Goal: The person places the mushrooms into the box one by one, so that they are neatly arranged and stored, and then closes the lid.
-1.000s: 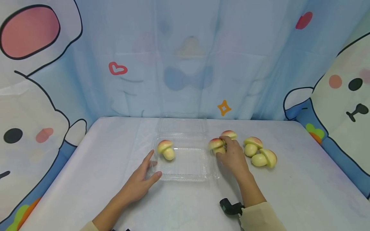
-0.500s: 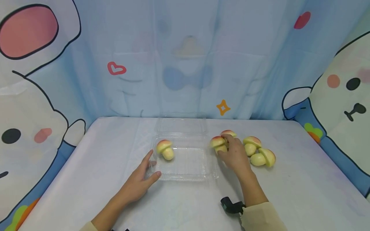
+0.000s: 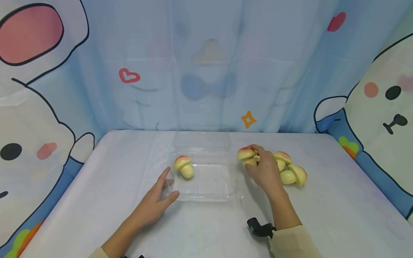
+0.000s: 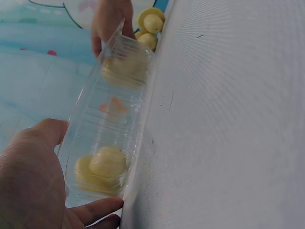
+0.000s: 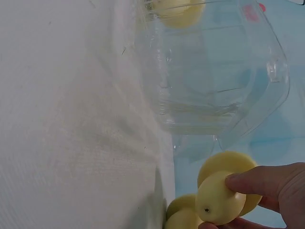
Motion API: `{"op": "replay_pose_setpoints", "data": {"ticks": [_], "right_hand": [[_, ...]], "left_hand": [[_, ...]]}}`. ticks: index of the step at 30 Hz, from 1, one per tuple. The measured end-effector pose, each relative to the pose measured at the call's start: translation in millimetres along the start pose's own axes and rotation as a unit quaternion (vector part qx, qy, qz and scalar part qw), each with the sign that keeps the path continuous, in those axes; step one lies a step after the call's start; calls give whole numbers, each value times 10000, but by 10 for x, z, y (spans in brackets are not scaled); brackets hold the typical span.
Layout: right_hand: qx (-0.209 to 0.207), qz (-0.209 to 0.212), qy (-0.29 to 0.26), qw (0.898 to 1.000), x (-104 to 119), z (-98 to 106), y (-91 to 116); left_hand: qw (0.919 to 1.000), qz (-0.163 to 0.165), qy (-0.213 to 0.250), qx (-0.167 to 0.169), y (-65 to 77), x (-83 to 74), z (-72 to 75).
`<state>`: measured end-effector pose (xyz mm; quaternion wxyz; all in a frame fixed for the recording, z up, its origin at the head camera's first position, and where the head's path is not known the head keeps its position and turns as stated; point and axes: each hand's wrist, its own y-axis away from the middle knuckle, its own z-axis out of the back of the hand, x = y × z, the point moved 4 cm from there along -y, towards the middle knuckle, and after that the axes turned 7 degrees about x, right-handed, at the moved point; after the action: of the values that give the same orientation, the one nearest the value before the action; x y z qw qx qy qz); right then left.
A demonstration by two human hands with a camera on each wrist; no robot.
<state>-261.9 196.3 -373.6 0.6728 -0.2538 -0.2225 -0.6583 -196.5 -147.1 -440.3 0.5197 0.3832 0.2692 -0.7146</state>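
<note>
A clear plastic clamshell box (image 3: 206, 196) lies with its lid back, and one mushroom (image 3: 184, 166), yellow with a reddish cap, lies in its left part. My left hand (image 3: 153, 204) touches the box's left front corner with spread fingers; the left wrist view shows the thumb (image 4: 50, 130) at the rim and fingers by the lower edge. My right hand (image 3: 266, 170) pinches a second mushroom (image 5: 221, 191) between thumb and fingers, just right of the box. Behind that hand another mushroom is mostly hidden.
Two more mushrooms, one partly covered by the hand (image 3: 282, 157) and one in front of it (image 3: 294, 175), lie on the white-covered table (image 3: 329, 211) at right. The raised lid (image 3: 202, 140) stands toward the patterned curtain (image 3: 206, 89) at the back.
My right hand has shifted slightly right and away from me with the pinched mushroom, which now covers more of the mushroom behind it. The left hand stays at the box.
</note>
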Motion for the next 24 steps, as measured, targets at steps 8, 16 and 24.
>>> {"op": "replay_pose_setpoints", "data": {"ticks": [8, 16, 24], "right_hand": [[-210, 69, -151, 9996, 77, 44, 33], [-161, 50, -355, 9992, 149, 49, 51], [-126, 204, -444, 9987, 238, -12, 46]], "left_hand": [[10000, 28, 29, 11, 2, -19, -2], [10000, 8, 38, 1, 1, -14, -1], [10000, -10, 68, -1, -1, -9, -3]]}}
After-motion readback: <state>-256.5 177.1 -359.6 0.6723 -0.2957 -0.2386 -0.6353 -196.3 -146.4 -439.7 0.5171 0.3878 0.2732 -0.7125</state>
